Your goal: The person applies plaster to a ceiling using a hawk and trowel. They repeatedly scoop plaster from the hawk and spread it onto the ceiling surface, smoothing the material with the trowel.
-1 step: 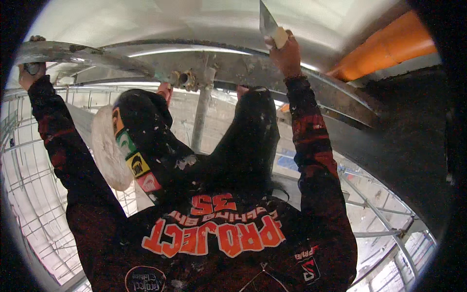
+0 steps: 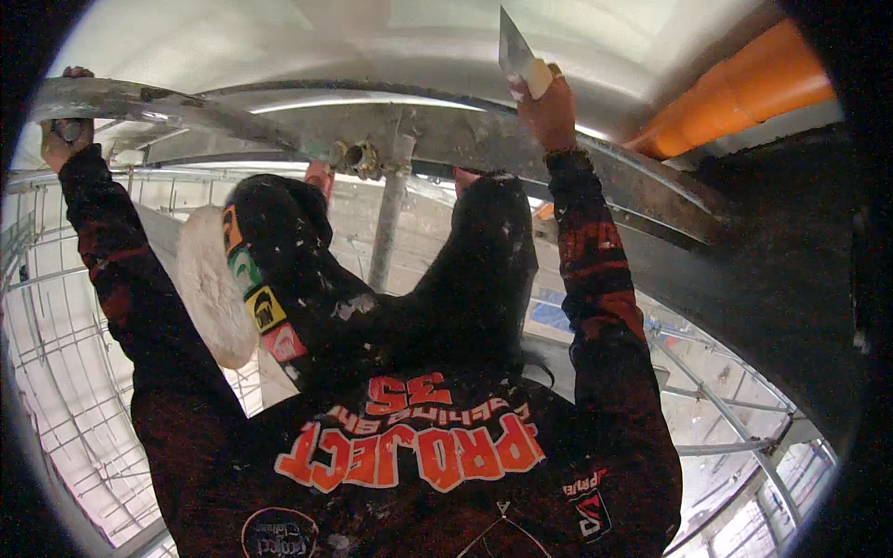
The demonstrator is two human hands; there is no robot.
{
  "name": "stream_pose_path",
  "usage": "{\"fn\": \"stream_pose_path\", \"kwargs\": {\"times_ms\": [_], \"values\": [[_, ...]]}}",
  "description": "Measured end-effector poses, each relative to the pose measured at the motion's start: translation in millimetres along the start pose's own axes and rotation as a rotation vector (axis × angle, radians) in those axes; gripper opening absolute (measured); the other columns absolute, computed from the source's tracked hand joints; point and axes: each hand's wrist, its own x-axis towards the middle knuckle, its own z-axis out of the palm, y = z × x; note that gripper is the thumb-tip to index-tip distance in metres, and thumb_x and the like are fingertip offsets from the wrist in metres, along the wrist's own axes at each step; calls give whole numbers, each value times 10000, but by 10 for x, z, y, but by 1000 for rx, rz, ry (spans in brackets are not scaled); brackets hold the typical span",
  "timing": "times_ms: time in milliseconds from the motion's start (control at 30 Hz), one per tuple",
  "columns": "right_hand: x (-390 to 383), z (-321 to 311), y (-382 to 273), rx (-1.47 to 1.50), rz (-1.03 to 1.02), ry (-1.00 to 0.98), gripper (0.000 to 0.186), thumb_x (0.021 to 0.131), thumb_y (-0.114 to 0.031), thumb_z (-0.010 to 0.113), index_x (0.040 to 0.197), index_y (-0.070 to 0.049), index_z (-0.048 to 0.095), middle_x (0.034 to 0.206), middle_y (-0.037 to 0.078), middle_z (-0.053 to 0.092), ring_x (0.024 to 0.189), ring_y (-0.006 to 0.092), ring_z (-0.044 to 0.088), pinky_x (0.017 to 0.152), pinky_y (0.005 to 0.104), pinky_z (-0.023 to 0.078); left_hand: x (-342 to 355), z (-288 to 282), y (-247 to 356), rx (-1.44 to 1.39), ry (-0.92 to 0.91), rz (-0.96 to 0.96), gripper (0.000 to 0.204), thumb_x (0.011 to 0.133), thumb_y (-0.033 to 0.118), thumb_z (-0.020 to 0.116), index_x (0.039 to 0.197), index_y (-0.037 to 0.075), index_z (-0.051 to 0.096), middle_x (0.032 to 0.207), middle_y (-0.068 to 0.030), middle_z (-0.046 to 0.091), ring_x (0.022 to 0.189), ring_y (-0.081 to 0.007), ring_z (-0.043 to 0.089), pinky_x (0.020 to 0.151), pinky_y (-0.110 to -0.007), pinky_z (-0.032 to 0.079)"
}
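Observation:
My left hand (image 2: 67,144) is wrapped around a grey scaffold pole (image 2: 177,107) at the far left, with fingertips showing above it. My right hand (image 2: 551,116) is raised at the upper right and closed on a scraper (image 2: 516,46). The scraper has a flat metal blade that points up and a pale handle, partly hidden by my fingers. Its blade stands in front of a pale, smooth surface (image 2: 419,37); whether it touches that surface I cannot tell. Both of my arms are stretched out in dark sleeves.
A pole coupler (image 2: 358,158) and an upright pole (image 2: 391,214) stand between my knees. An orange pipe (image 2: 744,84) runs at the upper right above a dark beam (image 2: 791,223). A whitish rounded thing (image 2: 214,288) lies beside my left leg. Scaffold bars (image 2: 84,344) show below.
The view has shifted slightly. My left hand and the scraper in my right hand appear a little lower in the picture; both grips are the same.

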Motion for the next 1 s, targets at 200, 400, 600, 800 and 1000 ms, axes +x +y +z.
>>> {"fn": "stream_pose_path", "kwargs": {"times_ms": [200, 400, 600, 800, 1000], "values": [[-36, -16, -33, -10, 173, -34, 311, 773, -202, 655, 1034, -46, 589, 875, 211, 590, 826, 384, 589, 712, 457, 483, -381, 755, -179, 73, 145, 141, 550, 930, 369, 405, 1267, -64, 380, 1225, -285, 457, 1134, -399, 461, 1051, -512, 322], [-119, 154, 205, -142, 156, 80, 272, 709, -64, 618, 966, -11, 550, 954, 170, 593, 838, 333, 608, 703, 422, 494, -469, 787, -317, -93, 83, 171, 576, 922, 361, 442, 1285, -78, 360, 1266, -302, 455, 1187, -400, 464, 1022, -465, 383], [-374, 174, 273, 419, 103, 612, 244, 873, -139, 541, 1091, -29, 548, 1073, 150, 584, 965, 320, 577, 839, 420, 442, -267, 108, -543, 1157, 47, 666, 412, 862, 254, 581, 1172, -4, 499, 1124, -205, 572, 1000, -347, 559, 893, -394, 455], [-1136, -196, -943, 24, 296, 827, 510, 860, -400, 554, 1196, -36, 437, 1132, 132, 521, 1108, 267, 487, 932, 429, 435, -1539, 305, -976, 871, 293, 392, 248, 906, 281, 551, 854, 38, 567, 652, -74, 586, 601, -205, 572, 567, -320, 442], [-1666, 145, -2339, 1231, 895, 453, 569, 813, -343, 588, 1253, -49, 378, 1138, 108, 515, 1078, 280, 514, 939, 449, 434, -3257, 607, -1786, 888, 433, -32, 430, 817, 297, 687, 1034, -40, 533, 725, -115, 601, 570, -205, 563, 492, -322, 445]]}}
